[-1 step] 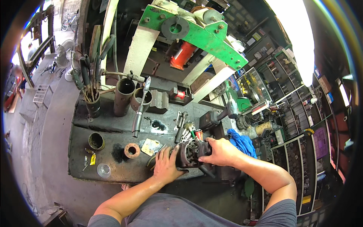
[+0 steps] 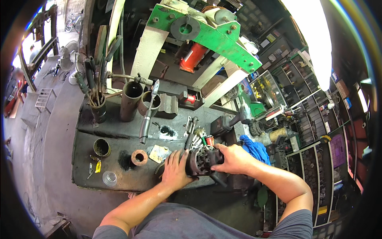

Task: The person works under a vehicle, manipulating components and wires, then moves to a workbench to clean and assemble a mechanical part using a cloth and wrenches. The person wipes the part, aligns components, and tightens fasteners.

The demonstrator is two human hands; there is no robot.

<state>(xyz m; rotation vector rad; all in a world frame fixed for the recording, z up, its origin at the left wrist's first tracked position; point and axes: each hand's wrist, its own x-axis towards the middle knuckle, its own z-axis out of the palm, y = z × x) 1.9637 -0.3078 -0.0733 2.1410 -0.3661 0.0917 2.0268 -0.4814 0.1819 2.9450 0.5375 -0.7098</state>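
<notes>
Both hands grasp the dark motor housing on the greasy workbench, left hand at nine o'clock, right hand at three o'clock.

Dim workshop under a blown-out band of daylight

Daylight glares white at the upper right and washes pale at the far left; the dark surface between lies in soft, even shade; fisheye bending curves straight edges toward a black rim; the centre is sharp, while shelves near the edge smear.
</notes>
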